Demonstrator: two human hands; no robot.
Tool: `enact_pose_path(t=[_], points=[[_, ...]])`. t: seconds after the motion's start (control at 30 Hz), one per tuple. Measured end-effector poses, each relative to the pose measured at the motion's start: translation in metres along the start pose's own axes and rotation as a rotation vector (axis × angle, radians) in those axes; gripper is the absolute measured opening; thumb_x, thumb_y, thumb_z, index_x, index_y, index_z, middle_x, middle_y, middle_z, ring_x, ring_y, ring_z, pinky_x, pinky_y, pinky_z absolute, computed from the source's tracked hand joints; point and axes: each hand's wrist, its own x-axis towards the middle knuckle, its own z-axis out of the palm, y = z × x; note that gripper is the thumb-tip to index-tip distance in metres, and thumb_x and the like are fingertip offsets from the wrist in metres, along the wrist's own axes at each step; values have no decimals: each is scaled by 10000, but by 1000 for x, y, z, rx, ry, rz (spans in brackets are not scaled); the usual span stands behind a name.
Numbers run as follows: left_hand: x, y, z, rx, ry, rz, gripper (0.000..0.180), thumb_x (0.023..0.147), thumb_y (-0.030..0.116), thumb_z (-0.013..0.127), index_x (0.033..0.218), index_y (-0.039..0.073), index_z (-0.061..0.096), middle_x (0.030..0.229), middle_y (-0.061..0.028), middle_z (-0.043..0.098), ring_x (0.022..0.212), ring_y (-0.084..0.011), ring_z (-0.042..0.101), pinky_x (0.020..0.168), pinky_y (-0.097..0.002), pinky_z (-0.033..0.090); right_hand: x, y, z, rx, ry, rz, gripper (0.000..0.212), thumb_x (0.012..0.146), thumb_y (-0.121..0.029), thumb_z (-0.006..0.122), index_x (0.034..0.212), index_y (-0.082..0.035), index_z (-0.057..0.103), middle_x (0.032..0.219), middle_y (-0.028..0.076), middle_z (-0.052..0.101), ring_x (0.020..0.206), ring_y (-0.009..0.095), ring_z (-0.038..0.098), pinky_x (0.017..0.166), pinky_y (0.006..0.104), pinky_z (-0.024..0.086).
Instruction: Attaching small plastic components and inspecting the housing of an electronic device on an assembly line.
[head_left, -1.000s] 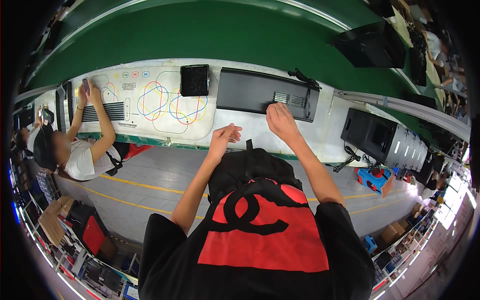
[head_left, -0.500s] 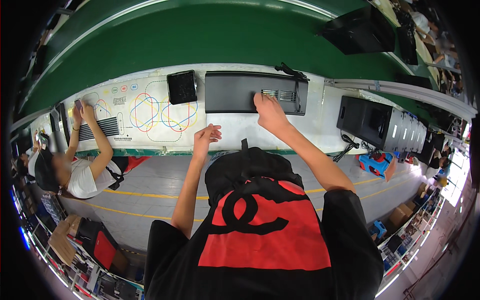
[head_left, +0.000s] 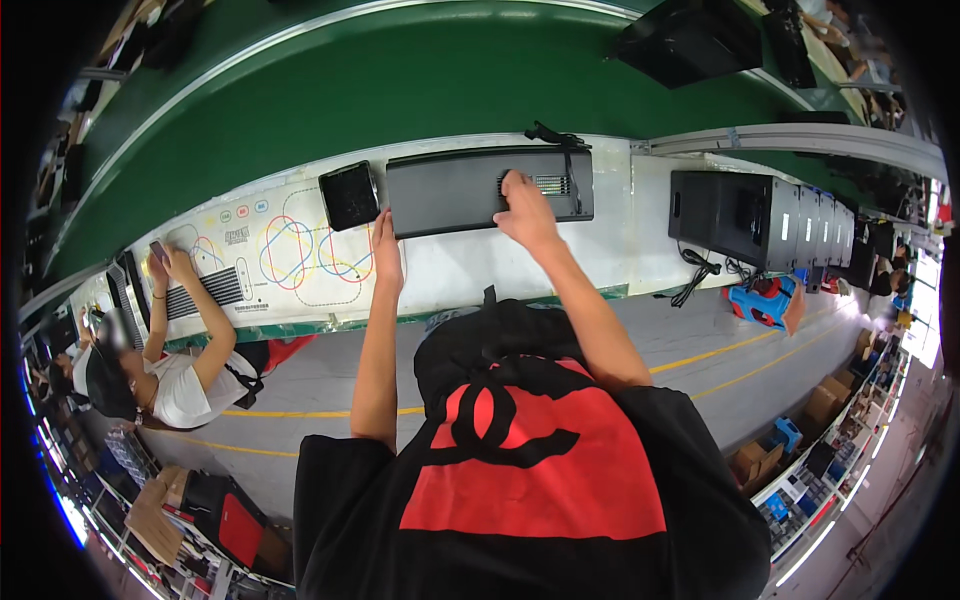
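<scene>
- The long black flat device (head_left: pixel 470 190) lies lengthwise on the white bench (head_left: pixel 500 265), close to the bench's far edge, beside the green conveyor belt (head_left: pixel 400 80).
- The right hand (head_left: pixel 525 208) rests flat on top of the device near its right end, fingers spread over a pale vented patch (head_left: pixel 550 185); it presses down and does not clamp anything.
- The left hand (head_left: pixel 386 245) sits at the device's left near corner, fingers extended and touching its edge; whether it grips the edge I cannot tell.
- A small black square box (head_left: pixel 349 195) stands just beside the device's left end.
- A black cable (head_left: pixel 555 137) trails off the device's far right corner.
- A row of black upright units (head_left: pixel 760 215) stands at the bench's right end.
- At the bench's left end another person (head_left: pixel 160 375) works, both hands raised to a grey ribbed part (head_left: pixel 215 290).
</scene>
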Motion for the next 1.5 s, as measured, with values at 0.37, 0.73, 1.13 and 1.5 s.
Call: enact_pose_path(t=[0.37, 0.73, 1.13, 1.5], points=[[48, -59, 23, -225, -224, -93, 560, 1018, 414, 317, 1423, 30, 346, 1442, -74, 401, 1328, -199, 353, 1115, -319, 240, -27, 229, 49, 1281, 309, 772, 361, 973, -367, 421, 1194, -117, 557, 1110, 1, 604, 1008, 118, 529, 917, 315, 384], [-47, 82, 23, 194, -23, 59, 576, 988, 386, 429, 1285, -103, 496, 1258, -141, 571, 1169, -173, 499, 1020, -260, 322, -48, 111, -74, 991, 376, 500, 489, 954, -334, 475, 1168, 90, 589, 1156, 157, 602, 1094, 244, 534, 993, 299, 339], [-24, 37, 1, 134, 21, 36, 357, 947, 163, 551, 1260, -10, 561, 1195, -91, 624, 1054, -166, 589, 905, -281, 444, -53, 126, -60, 930, 396, 435, 333, 900, -30, 526, 1225, 14, 580, 1141, 111, 620, 1065, 179, 559, 973, 277, 391], [133, -19, -55, 1128, 351, 363, 329, 781, 128, 705, 1061, -18, 610, 1082, -234, 569, 981, -418, 567, 851, -450, 467, -113, 150, -56, 854, 559, 492, 275, 877, -32, 519, 1150, -14, 547, 1016, 87, 625, 937, 173, 582, 890, 292, 435]])
